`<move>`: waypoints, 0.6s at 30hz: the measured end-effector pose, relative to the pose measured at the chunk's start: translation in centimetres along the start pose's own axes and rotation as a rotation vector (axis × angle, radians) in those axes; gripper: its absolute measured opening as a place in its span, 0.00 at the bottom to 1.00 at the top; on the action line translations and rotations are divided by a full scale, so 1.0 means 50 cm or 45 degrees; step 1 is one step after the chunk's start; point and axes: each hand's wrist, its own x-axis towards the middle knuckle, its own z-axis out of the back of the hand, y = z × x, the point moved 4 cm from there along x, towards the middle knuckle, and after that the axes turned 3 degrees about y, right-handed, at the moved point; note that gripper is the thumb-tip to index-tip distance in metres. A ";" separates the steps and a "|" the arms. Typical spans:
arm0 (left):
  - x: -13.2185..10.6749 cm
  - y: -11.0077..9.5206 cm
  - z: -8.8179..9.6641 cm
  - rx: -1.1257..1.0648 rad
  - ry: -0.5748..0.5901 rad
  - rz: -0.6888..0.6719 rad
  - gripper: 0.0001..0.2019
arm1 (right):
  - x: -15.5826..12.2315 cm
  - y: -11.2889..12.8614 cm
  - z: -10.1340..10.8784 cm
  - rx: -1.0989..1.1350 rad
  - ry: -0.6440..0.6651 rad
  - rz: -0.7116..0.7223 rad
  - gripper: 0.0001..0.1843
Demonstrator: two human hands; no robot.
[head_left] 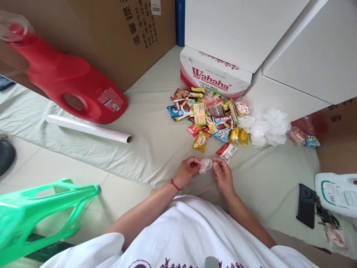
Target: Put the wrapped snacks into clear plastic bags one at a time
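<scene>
We've a crumpled clear plastic bag [205, 166] betw. both hands, above the pale cloth [150, 149]. It's bunched & roundish, long axis approx. side to side, L to R; can't tell which end is its mouth. L hand [185, 174] has its L end pinched, thumb vs. fingertips, other fingers curled. R hand [224, 178] is at its R edge, thumb & index nearly together; we can't tell if they've got hold.

Just beyond: a yellow packet [200, 141] ahead of L hand, a red-and-white packet [227, 152] near R fingertips. Behind those, the snack pile [199, 114] lies betw. our hands & the Wahaha box [214, 74], w/ bunched clear bags [267, 128] just R of it. Well apart, L side: white roll [89, 128] by the red jug [75, 82]. Far R: dark phone [306, 205] beside a white bottle [337, 193].
</scene>
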 end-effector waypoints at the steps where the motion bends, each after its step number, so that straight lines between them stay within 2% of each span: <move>1: -0.004 -0.003 0.001 0.030 -0.014 -0.045 0.19 | 0.003 0.004 0.004 -0.017 0.050 -0.002 0.21; 4: -0.013 -0.022 0.001 0.135 -0.061 -0.239 0.15 | 0.015 0.011 -0.002 -0.019 0.222 -0.082 0.21; 7: -0.015 -0.033 0.010 0.086 -0.166 -0.330 0.15 | 0.028 0.021 0.000 0.149 0.145 -0.083 0.21; 10: -0.011 -0.029 0.022 -0.180 -0.233 -0.219 0.18 | 0.029 0.027 0.015 0.284 0.029 -0.047 0.20; 13: -0.002 -0.023 0.024 -0.436 -0.193 -0.050 0.21 | 0.018 0.019 0.027 0.318 0.053 -0.115 0.21; 16: 0.006 -0.026 0.025 -0.519 -0.141 0.050 0.23 | 0.004 0.003 0.035 0.369 0.114 -0.245 0.22; 18: 0.004 -0.037 0.030 -0.454 -0.236 -0.011 0.23 | -0.003 -0.001 0.046 0.361 0.077 -0.220 0.21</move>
